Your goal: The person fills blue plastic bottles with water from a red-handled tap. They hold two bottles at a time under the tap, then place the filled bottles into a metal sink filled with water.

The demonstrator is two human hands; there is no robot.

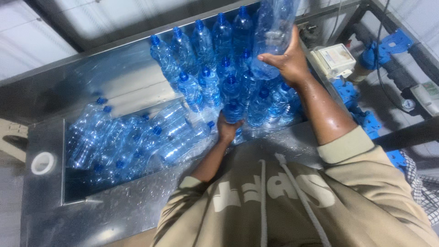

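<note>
My right hand (287, 58) is raised and grips a clear blue plastic bottle (273, 27) held above the others. Lower down, my left hand (227, 130) is wrapped around the base of an upright blue-capped bottle (233, 111) at the front of the group. Several more capped bottles (201, 55) stand upright on the steel surface behind. Many bottles (132, 142) lie on their sides in a sunken steel trough (64, 183) to the left. Both forearms look wet, and my beige hooded sweatshirt fills the bottom of the view.
A wet stainless steel ledge (114, 215) borders the trough in front. A white ring (43, 163) sits on the steel at the far left. A small white box device (334, 58) and blue pipe fittings (366, 114) stand at the right.
</note>
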